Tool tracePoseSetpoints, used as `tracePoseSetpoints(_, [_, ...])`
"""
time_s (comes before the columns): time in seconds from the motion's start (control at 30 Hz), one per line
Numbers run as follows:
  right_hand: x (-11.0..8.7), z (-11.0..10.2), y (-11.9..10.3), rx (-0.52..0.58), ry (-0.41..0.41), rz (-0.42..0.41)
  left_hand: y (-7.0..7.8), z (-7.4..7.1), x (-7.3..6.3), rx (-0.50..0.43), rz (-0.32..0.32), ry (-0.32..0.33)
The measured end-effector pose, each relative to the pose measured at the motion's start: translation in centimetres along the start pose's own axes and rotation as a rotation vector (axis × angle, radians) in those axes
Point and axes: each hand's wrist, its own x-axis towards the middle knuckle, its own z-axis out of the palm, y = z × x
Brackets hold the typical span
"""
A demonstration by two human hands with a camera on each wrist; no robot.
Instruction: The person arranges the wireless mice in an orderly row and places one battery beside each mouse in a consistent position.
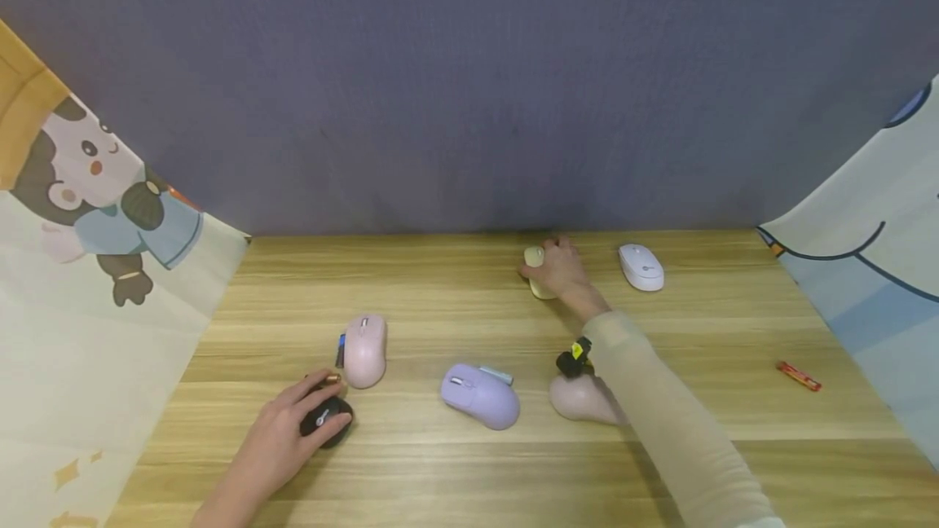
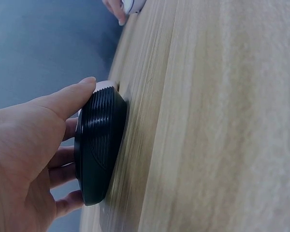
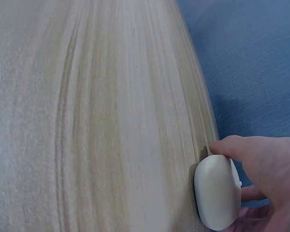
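Note:
My left hand (image 1: 282, 430) grips a black computer mouse (image 2: 101, 145), thumb on one side and fingers round the other. The mouse sits low at the tabletop. A small copper-coloured battery-like cylinder (image 1: 333, 379) shows by the fingertips. At the back of the table my right hand (image 1: 561, 271) holds a pale yellow computer mouse (image 1: 543, 290) by its sides. In the right wrist view the thumb lies at one end of the yellow mouse (image 3: 216, 193), with other fingers partly hidden behind it.
Around the wooden table (image 1: 411, 479) lie a pink mouse (image 1: 365, 353) beside a dark blue-black cylinder (image 1: 341, 351), a purple mouse (image 1: 480, 398) by a light-blue cylinder (image 1: 497, 375), a white mouse (image 1: 641, 267) and a red battery-like stick (image 1: 799, 376). The right sleeve (image 1: 660, 398) partly covers another pinkish mouse (image 1: 579, 399).

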Motion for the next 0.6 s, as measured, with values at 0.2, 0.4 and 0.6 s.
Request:
tracePoseSetpoints(0.2, [-0.26,0.01,-0.19,-0.015,0.012,0.000,-0.12,0.04,-0.04,0.000,0.004,0.003])
tracePoseSetpoints(0.4, [-0.29,0.02,-0.24,-0.018,0.004,-0.003,-0.22,0.05,-0.09,0.000,0.010,0.006])
tracePoseSetpoints(0.6, [-0.20,0.12,-0.11,-0.043,0.001,-0.009,-0.11,-0.05,-0.08,0.006,-0.012,-0.006])
